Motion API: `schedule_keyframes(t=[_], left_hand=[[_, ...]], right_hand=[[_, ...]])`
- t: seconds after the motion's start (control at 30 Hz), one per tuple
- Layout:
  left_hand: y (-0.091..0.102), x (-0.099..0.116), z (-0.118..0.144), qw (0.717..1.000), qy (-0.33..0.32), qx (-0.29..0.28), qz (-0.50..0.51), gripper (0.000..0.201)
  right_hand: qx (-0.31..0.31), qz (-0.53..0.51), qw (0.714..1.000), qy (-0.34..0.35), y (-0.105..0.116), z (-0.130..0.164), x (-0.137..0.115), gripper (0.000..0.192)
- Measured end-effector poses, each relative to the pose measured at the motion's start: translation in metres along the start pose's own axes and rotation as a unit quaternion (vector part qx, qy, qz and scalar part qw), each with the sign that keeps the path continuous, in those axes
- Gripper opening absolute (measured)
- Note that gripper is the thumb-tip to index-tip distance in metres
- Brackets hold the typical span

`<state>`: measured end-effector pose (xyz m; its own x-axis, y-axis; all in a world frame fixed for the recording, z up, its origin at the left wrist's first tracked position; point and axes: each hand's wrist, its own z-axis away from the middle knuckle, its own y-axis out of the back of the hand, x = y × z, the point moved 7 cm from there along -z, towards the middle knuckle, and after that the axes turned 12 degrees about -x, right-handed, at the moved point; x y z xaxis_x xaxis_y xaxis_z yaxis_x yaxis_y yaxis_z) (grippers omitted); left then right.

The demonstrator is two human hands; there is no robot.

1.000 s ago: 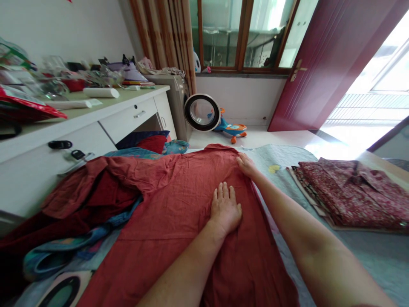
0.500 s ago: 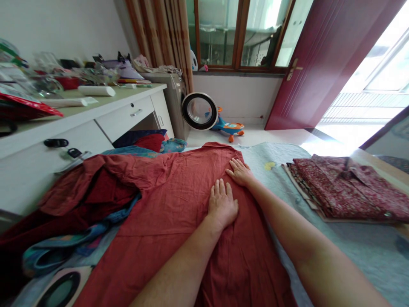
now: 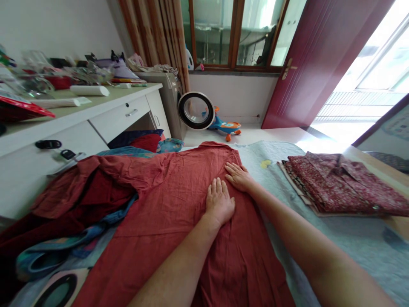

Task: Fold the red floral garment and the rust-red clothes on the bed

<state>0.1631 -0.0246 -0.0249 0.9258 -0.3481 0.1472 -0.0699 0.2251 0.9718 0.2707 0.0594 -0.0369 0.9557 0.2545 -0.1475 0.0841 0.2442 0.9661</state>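
Both forearms are bare to the lower frame edge; no sleeve is visible. The left hand (image 3: 219, 203) and right hand (image 3: 238, 177) carry no gloves, rings or wristwear. Fingernails are short and unpainted.

Home bedroom: bed (image 3: 319, 238), desk (image 3: 96, 115).

No legible text, label, brand or number anywhere on the things in view.

Shirt spread on the bed, mid-frame.
Both hands (image 3: 228, 189) rest on the shirt (image 3: 179, 213); folded clothes (image 3: 338, 185) at right, tabletop (image 3: 96, 106) upper left, clothes heap (image 3: 64, 204) at left.
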Motion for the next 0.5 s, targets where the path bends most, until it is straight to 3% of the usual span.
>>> schedule_keyframes(t=[0.13,0.33,0.5], left_hand=[[0.001,-0.002,0.001,1.0,0.025,0.006,0.008,0.076],[-0.001,-0.002,0.0,1.0,0.025,0.009,0.014,0.076],[-0.001,-0.002,-0.001,1.0,0.025,0.009,0.007,0.076]], right_hand=[[0.015,-0.015,1.0,-0.015,0.01,-0.005,-0.001,0.055],[0.006,-0.024,0.993,0.117,0.004,0.01,-0.023,0.049],[0.005,0.008,0.996,0.088,0.002,-0.005,-0.014,0.06]])
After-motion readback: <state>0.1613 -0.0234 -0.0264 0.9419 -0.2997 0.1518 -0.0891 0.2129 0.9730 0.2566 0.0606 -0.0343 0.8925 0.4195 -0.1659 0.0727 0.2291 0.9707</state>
